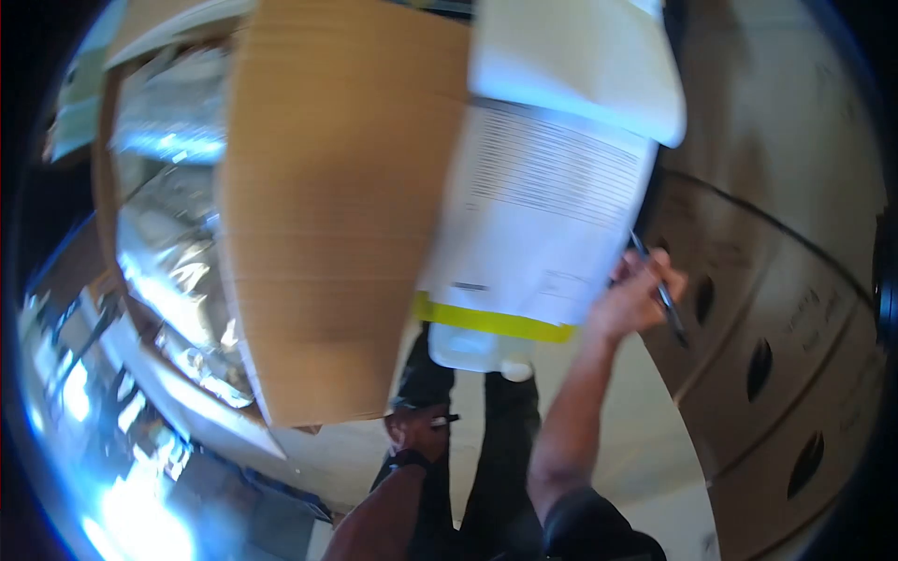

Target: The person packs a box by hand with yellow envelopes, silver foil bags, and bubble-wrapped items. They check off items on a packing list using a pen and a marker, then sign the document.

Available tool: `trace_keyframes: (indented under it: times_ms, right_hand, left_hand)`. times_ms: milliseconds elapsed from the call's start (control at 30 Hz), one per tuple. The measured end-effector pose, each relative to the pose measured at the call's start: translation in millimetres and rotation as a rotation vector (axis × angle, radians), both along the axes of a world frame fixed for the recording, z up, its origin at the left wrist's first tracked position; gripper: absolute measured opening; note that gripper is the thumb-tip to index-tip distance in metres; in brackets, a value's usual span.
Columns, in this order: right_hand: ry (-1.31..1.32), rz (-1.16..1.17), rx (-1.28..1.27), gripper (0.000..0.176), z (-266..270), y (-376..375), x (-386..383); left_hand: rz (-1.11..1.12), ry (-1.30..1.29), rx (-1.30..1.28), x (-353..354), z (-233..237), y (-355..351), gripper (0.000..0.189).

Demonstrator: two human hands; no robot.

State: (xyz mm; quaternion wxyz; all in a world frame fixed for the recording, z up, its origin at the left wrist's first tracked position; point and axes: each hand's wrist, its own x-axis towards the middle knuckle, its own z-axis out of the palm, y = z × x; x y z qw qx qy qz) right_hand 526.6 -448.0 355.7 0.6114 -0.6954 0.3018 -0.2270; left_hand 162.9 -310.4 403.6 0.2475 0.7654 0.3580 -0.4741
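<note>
My right hand (638,292) grips a dark pen (666,297) at the right edge of a printed sheet (533,220) full of text lines. White pages (575,61) are folded up above the sheet, and a bright yellow strip (496,316) runs along its bottom. Below the strip a clear plastic container (465,348) with a white cap (516,370) pokes out. Down by the lower corner of a cardboard flap (341,206), my left hand (418,430) is closed around a small dark, pen-like piece (445,421) with a light band.
Left of the flap is an open carton holding shiny plastic-wrapped packs (173,252). Brown cardboard boxes (776,309) with oval hand holes line the right side. My legs (500,449) stand on a pale floor (645,449). Bright glare (145,514) covers the lower left.
</note>
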Motion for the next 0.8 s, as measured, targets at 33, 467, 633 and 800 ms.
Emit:
trace_keyframes:
  times_ms: [33,467,633,800]
  right_hand:
    - [0.046,0.161,0.030,0.019,11,1,-9]
    - [0.385,0.625,0.192,0.024,36,28,-70]
    - [0.542,0.605,0.352,0.025,58,38,-53]
    - [0.599,0.582,0.368,0.031,79,41,-10]
  left_hand:
    - [-0.029,-0.003,0.022,8,8,0,0.030]
    - [0.089,0.009,0.039,8,15,-17,0.034]
    - [0.207,-0.358,-0.033,5,8,-7,0.032]
    - [0.444,-0.876,-0.016,148,38,3,0.039]
